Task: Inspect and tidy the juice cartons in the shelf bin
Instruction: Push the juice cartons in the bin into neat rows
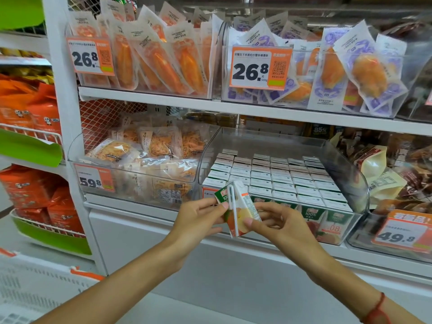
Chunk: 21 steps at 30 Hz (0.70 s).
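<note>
Bright, even store light falls from overhead, leaving almost no hard shadows; only a soft shade lies under the shelf boards above the grip. Pale glare streaks the clear bin (pixel 346 164) wall up and right of the grip and the glossy packets (pixel 149 61) higher up. The held carton (pixel 240 206) is sharp, its small print unreadable. Wide-angle bending curves the shelf post (pixel 63 136) left of the grip, and the corners smear softly.
</note>
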Motion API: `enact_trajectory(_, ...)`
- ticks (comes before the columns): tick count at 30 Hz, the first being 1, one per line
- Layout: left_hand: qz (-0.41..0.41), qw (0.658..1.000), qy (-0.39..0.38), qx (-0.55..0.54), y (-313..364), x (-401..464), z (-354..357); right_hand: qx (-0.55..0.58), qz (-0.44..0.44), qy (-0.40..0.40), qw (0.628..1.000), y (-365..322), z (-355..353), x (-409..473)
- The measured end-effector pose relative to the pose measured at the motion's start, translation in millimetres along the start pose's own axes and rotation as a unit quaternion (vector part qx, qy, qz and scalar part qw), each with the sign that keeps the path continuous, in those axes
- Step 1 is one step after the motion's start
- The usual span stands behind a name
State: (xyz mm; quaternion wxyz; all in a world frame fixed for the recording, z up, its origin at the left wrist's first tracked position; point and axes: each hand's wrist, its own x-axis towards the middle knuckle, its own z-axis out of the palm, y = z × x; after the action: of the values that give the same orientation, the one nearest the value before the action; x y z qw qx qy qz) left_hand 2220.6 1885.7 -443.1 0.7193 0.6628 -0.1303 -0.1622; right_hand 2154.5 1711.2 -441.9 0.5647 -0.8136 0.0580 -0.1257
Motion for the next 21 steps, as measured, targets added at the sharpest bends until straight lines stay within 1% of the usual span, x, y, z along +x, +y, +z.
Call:
enact_trajectory(4, 0.018, 0.999, -0.021, 0.023, 0.4, -1.2, 8.0, -0.086, -0.07, 0.056, 0.992, 0.2, 8.7, -4.3)
enact_trajectory(5, 0.029, 0.999, -0.013, 0.025, 1.2, -1.4, 8.2, -0.1, -0.086, 0.054, 0.99, 0.6, 10.0, -5.3)
enact_trajectory(7, 0.054, 0.998, 0.013, 0.036, 2.5, -1.6, 6.4, -0.116, -0.104, 0.027, 0.987, 0.6, 11.1, -6.7)
enact_trajectory(9, 0.082, 0.995, 0.028, 0.058, 4.9, -1.4, 2.7, -0.087, -0.092, -0.023, 0.992, -0.6, 6.8, -6.6)
enact_trajectory(11, 0.126, 0.988, 0.015, 0.092, 8.4, -1.8, -1.2, -0.002, -0.066, -0.081, 0.995, -3.2, 0.3, -6.1)
enact_trajectory(12, 0.156, 0.981, 0.003, 0.115, 10.6, -3.2, -3.0, 0.036, -0.053, -0.097, 0.993, -4.8, -2.2, -6.0)
enact_trajectory(14, 0.217, 0.962, -0.016, 0.163, 13.1, -6.5, -4.9, 0.086, -0.043, -0.091, 0.991, -8.3, -4.5, -5.8)
enact_trajectory(16, 0.258, 0.944, -0.019, 0.203, 12.5, -10.0, -3.8, 0.096, -0.051, -0.067, 0.992, -11.5, -3.3, -6.9)
enact_trajectory(19, 0.295, 0.927, -0.013, 0.229, 8.8, -13.2, 1.5, 0.079, -0.07, -0.029, 0.994, -14.3, -1.5, -9.6)
enact_trajectory(21, 0.304, 0.924, -0.01, 0.23, 6.7, -12.6, 4.0, 0.077, -0.075, -0.025, 0.994, -15.0, -2.2, -10.4)
